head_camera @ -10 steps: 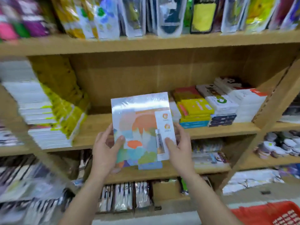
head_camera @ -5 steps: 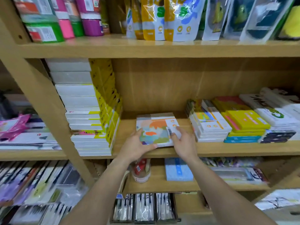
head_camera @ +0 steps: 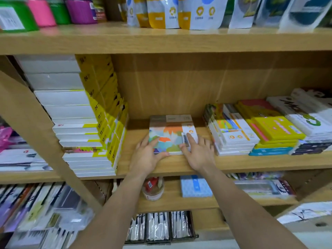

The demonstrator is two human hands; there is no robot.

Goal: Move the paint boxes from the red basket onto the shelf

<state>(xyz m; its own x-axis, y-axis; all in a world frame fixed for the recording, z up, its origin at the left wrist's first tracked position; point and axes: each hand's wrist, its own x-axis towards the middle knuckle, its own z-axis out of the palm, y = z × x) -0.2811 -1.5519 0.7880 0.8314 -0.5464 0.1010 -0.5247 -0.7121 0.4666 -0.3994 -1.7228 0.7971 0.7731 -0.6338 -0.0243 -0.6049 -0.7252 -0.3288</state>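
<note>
We face a wooden shelf unit (head_camera: 179,164) that fills the frame, its middle board running across the centre from left to right. At the left of that board a tall stack of white and yellow flat boxes (head_camera: 80,119) climbs almost to the board above, its right edge leaning out over bare wood. At the right a lower group of white, yellow and blue flat boxes (head_camera: 255,132) sits in several piles, its left edge near our right hand. Between these two stacks the board is open, with bare wood on both sides of the flat paint box with the multicoloured printed lid (head_camera: 169,135). It lies flat in the centre of the frame, set a little back from the board's front edge, with another similar box beneath or behind it showing at its far edge. Our left hand (head_camera: 146,155) rests at its near left corner, fingers spread, thumb along the front edge. Our right hand (head_camera: 198,152) presses on the near right corner, fingers spread flat on the lid; neither hand is closed round the box.
</note>
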